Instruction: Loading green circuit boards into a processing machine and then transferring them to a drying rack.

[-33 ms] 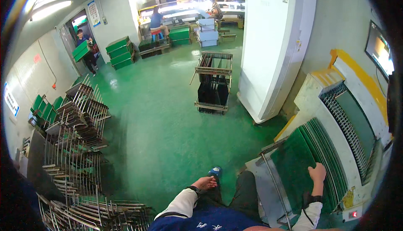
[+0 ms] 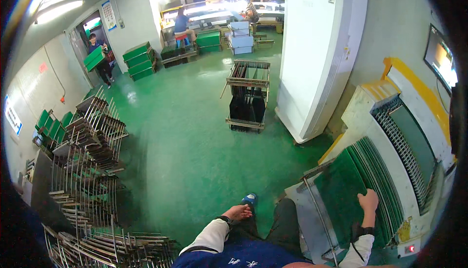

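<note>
On the right, a row of thin dark-green panels (image 2: 380, 185) stands on edge in a metal rack (image 2: 317, 209), packed close together. My right hand (image 2: 369, 201) is at the near end of this row, its fingers curled on the edge of the front green panel (image 2: 340, 195). That panel shows its broad face, leaning in the rack. My left hand (image 2: 238, 212) hovers above my left leg, palm turned partly inward, fingers loosely bent and apart, holding nothing.
A slotted machine (image 2: 404, 136) stands beside the rack. Ahead are a wheeled-looking rack of dark panels (image 2: 247, 95) and a tall white cabinet (image 2: 317, 58). Metal racks (image 2: 92, 141) pile up at left. A person (image 2: 100, 61) carries a green box in the doorway.
</note>
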Available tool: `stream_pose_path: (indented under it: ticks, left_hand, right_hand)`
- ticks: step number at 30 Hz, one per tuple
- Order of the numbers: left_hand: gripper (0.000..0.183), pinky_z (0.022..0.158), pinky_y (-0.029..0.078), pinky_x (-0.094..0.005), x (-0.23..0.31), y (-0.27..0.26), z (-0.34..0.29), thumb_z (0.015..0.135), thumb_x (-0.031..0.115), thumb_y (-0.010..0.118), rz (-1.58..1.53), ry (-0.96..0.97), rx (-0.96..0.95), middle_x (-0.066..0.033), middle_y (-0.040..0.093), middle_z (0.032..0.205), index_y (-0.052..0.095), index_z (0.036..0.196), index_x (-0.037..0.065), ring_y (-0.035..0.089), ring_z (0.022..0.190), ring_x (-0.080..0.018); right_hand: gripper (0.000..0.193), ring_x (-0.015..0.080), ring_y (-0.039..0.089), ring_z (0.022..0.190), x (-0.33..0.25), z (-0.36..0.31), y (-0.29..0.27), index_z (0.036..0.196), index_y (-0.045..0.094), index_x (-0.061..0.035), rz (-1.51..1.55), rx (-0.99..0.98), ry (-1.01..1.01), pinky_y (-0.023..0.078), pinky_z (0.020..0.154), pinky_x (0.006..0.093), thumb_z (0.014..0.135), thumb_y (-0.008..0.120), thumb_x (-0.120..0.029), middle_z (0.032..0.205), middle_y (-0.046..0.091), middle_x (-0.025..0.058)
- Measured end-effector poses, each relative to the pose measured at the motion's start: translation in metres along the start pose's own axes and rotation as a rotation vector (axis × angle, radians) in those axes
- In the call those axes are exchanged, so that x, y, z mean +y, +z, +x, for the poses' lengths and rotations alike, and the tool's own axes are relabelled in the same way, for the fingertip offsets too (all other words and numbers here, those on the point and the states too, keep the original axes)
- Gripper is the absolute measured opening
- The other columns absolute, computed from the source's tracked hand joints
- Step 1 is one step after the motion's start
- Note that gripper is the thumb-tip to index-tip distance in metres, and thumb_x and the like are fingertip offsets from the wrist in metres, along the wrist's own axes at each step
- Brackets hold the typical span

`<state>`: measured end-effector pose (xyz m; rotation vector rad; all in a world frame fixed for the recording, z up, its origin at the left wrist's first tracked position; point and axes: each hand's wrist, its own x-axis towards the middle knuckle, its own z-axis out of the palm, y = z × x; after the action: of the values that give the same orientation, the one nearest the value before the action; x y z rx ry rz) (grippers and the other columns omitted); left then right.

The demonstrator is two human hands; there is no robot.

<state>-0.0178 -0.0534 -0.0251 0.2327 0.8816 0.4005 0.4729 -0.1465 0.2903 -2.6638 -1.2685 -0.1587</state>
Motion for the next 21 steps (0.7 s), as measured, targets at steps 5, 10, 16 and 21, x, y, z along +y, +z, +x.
stream_pose_path:
  ticks: [5, 10, 16, 21]
  left_hand:
    - [0.030, 0.078, 0.048, -0.0325, 0.003, 0.006, -0.004, 0.088, 0.028, 0.049, 0.000, -0.018, 0.024, -0.0120, 0.055, 0.091, 0.046, 0.099, 0.001, 0.057, 0.088, -0.0249]
    - [0.032, 0.079, 0.048, -0.0325, 0.001, -0.003, 0.005, 0.087, 0.028, 0.050, -0.018, -0.003, -0.023, -0.0134, 0.055, 0.093, 0.045, 0.102, 0.000, 0.057, 0.090, -0.0251]
    - [0.031, 0.075, 0.049, -0.0323, 0.001, 0.003, 0.007, 0.088, 0.029, 0.049, -0.014, -0.010, -0.045, -0.0128, 0.056, 0.092, 0.047, 0.100, 0.001, 0.057, 0.088, -0.0242]
    - [0.030, 0.083, 0.045, -0.0352, 0.001, 0.000, 0.009, 0.087, 0.029, 0.051, -0.030, -0.028, -0.034, -0.0155, 0.057, 0.095, 0.050, 0.096, 0.000, 0.055, 0.090, -0.0269]
  right_hand:
    - [0.033, 0.0350, 0.057, 0.083, 0.010, 0.004, 0.009, 0.085, 0.060, -0.0013, 0.000, -0.005, -0.001, 0.045, 0.072, 0.0439, 0.064, 0.065, -0.027, 0.087, 0.060, 0.0190]
    - [0.037, 0.0344, 0.056, 0.087, 0.012, 0.007, 0.016, 0.089, 0.059, 0.0003, -0.004, 0.018, 0.001, 0.045, 0.074, 0.0431, 0.064, 0.065, -0.027, 0.091, 0.059, 0.0195]
    - [0.042, 0.0335, 0.056, 0.091, -0.001, 0.003, -0.001, 0.096, 0.059, 0.0013, -0.019, -0.063, 0.047, 0.045, 0.078, 0.0417, 0.066, 0.066, -0.027, 0.096, 0.059, 0.0195]
    - [0.039, 0.0344, 0.056, 0.089, 0.017, 0.006, 0.019, 0.092, 0.059, 0.0007, -0.013, 0.062, -0.012, 0.045, 0.077, 0.0420, 0.066, 0.066, -0.026, 0.094, 0.059, 0.0199]
